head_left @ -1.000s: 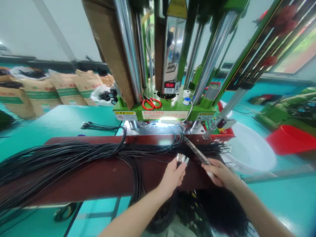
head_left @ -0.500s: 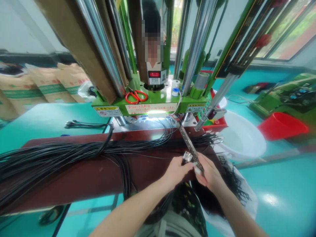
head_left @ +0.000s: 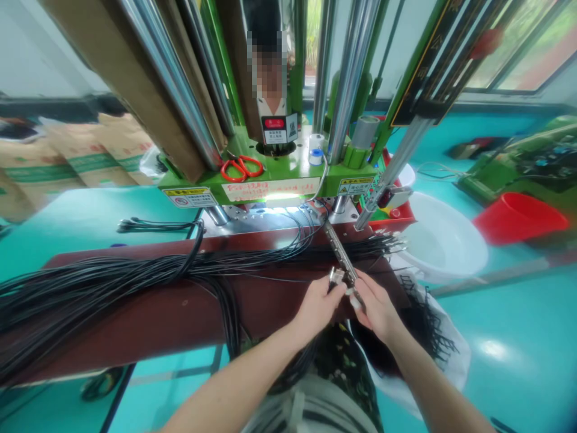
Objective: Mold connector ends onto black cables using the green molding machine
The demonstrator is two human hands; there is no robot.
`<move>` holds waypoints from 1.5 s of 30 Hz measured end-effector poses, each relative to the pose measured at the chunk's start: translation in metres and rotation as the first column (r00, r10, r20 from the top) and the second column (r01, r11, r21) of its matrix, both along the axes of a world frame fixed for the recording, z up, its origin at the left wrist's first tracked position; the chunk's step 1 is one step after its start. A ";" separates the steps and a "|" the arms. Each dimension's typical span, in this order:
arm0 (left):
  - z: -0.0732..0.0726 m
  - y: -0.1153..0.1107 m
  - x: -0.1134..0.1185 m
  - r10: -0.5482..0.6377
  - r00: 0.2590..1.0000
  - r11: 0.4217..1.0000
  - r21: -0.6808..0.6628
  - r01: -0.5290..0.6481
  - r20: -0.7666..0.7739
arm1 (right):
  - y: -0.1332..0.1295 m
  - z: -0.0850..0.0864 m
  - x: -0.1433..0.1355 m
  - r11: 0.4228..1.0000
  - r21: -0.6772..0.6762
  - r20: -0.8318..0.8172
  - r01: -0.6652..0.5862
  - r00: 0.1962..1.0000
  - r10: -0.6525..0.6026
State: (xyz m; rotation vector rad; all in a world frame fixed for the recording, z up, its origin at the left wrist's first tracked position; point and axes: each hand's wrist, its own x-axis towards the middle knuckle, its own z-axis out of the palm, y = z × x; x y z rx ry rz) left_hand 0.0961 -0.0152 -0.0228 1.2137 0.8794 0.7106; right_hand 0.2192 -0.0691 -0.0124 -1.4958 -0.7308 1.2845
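Observation:
In my left hand is a bundle of cable ends with silvery metal connectors; its fingers are closed around them. My right hand grips the near end of a long, narrow metal bar with slots along it. The bar slants away from me, and its far end rests at the lit metal bed of the green press. Both hands nearly meet at the bar's near end, and the left fingertips lie close to it. Thin black cables run across the brown bench toward the press.
Red-handled scissors and a blue-and-white tape roll lie on the green press plate. More cable ends lie right of the bar. A white basin, red bucket and white sack are at the right.
Both hands have shifted slightly up and left in the view, and the connectors now sit closer to the bar. The whole scene has also moved a little as the head turned.

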 end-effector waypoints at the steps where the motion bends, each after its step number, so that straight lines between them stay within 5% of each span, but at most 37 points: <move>1: 0.000 0.001 -0.001 0.050 0.999 0.999 -0.011 -0.050 0.015 | 0.000 -0.002 0.001 1.000 -0.001 -0.024 0.015 1.000 -0.015; 5: 0.003 0.005 -0.006 0.206 0.972 0.966 -0.184 -0.183 0.115 | -0.001 -0.006 0.004 0.997 0.015 -0.084 0.070 0.994 -0.069; 11: 0.012 0.003 -0.003 -0.030 0.997 0.968 -0.248 0.045 0.066 | -0.003 -0.006 0.005 0.999 0.024 -0.091 0.039 0.995 -0.036; 21: 0.010 0.008 0.000 -0.091 0.996 0.949 -0.301 0.093 0.022 | -0.005 -0.008 0.010 0.991 0.058 0.060 -0.124 0.991 0.121; 25: 0.005 0.004 -0.002 -0.048 0.999 0.969 -0.243 0.051 0.021 | -0.004 -0.007 0.008 0.984 0.030 0.118 -0.177 0.978 0.172; 30: 0.004 0.003 -0.005 0.104 0.994 0.994 -0.047 -0.102 0.041 | -0.003 -0.003 0.007 0.996 0.022 0.017 -0.087 0.996 0.086; 34: 0.005 0.005 -0.008 0.245 0.966 0.965 -0.115 -0.235 0.083 | -0.005 -0.004 0.008 0.999 0.033 -0.046 -0.015 0.999 0.017; 40: 0.008 0.008 -0.007 -0.029 0.992 0.976 -0.210 0.054 0.120 | -0.005 -0.003 0.012 0.994 0.048 -0.061 -0.095 0.993 0.098; 45: 0.009 0.010 -0.007 -0.024 0.993 0.965 -0.257 0.053 0.116 | -0.004 0.004 0.011 0.990 0.034 -0.037 -0.139 0.989 0.140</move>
